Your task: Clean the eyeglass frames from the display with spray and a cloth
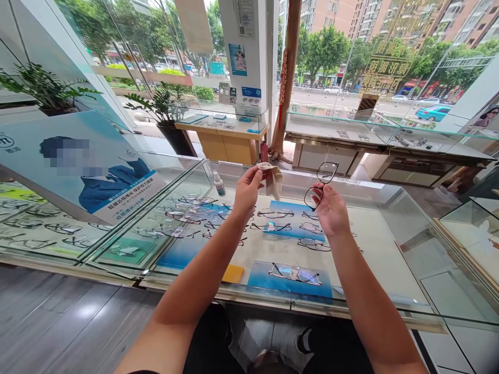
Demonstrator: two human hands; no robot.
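My left hand (249,188) pinches a beige cloth (274,183), which hangs down to the right of the fingers. In my right hand (332,210) is a pair of dark-rimmed glasses (328,170), tilted on edge with one lens above the other, gripped near the lower lens. Cloth and glasses are apart, both held above the glass display case (378,234). A small white spray bottle (219,184) stands on the case to the left of my left hand.
Several glasses (296,274) lie in rows inside the case. A large poster board (86,166) leans at the left. Potted plants (167,111), a wooden-based showcase (226,143) and a tree trunk (286,78) stand beyond.
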